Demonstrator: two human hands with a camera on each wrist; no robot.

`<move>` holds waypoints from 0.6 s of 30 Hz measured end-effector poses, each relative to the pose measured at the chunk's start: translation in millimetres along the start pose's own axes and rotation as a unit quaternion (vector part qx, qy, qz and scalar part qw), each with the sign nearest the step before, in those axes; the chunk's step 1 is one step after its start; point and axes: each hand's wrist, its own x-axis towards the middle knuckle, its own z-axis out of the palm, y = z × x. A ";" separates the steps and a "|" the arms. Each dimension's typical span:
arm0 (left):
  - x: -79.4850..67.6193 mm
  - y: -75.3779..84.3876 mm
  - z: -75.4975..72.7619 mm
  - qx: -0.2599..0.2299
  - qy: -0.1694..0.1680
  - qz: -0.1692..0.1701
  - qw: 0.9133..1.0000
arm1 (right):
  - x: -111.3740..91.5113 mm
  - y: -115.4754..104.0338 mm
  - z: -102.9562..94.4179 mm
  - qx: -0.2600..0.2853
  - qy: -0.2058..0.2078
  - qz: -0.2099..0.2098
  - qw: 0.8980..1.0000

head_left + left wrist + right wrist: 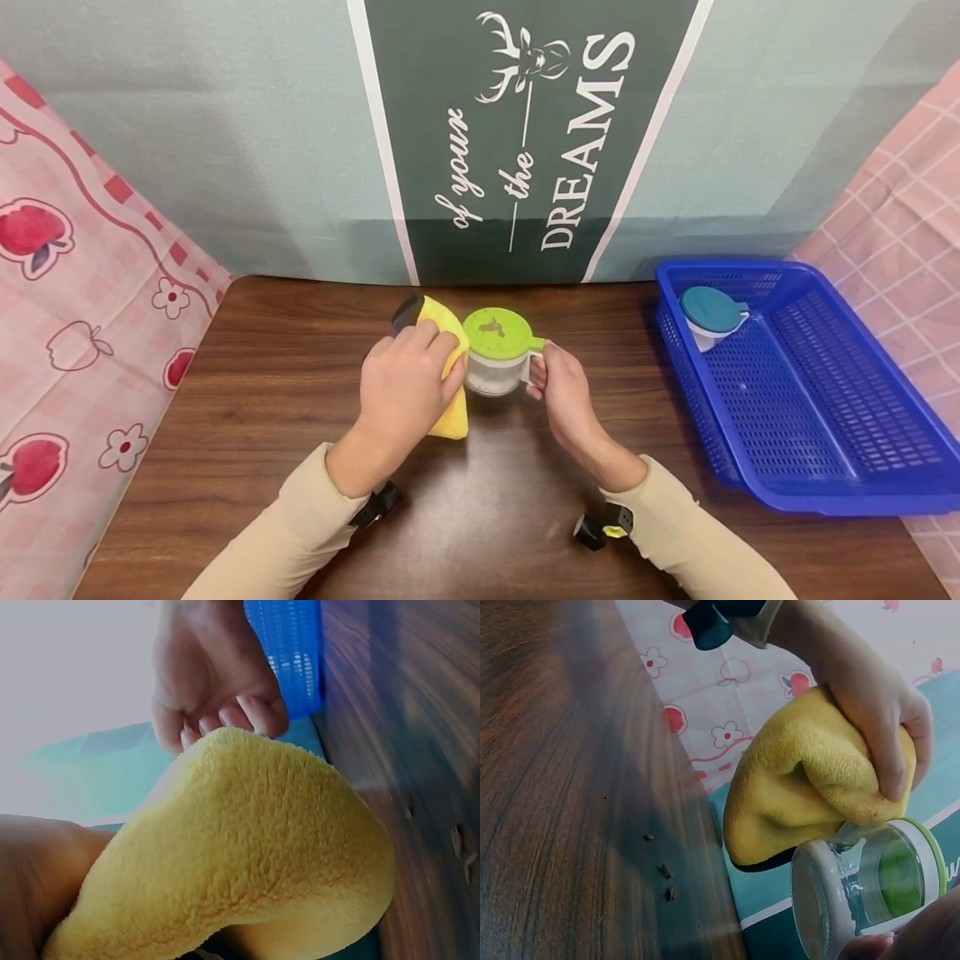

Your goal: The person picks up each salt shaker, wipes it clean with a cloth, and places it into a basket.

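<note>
A clear jar (491,379) with a green lid (510,329) is in the middle of the head view, over the brown table. A brown patch marks the lid's top. My right hand (566,392) grips the jar's handle from the right. On the other side, my left hand (405,379) holds a yellow cloth (452,421) with a dark underside against the jar's side near the lid. In the right wrist view, the bunched cloth (780,787) touches the glass (862,877). The cloth (247,847) hides the jar in the left wrist view.
A blue perforated basket (885,504) stands on the table at the right. Inside its far left corner is another jar with a teal lid (708,310). Several dark crumbs (666,871) lie on the wooden table (555,825). Printed fabric (285,167) hangs behind it.
</note>
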 end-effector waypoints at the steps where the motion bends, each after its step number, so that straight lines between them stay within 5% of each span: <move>1: -0.2 1.5 -0.4 -0.003 0.003 0.002 1.000 | 0.3 -0.1 0.3 0.000 0.000 -0.001 1.000; 18: 2.5 36.1 -0.5 -0.028 -0.019 0.021 0.999 | -0.5 1.3 6.8 -0.035 -0.004 -0.012 0.999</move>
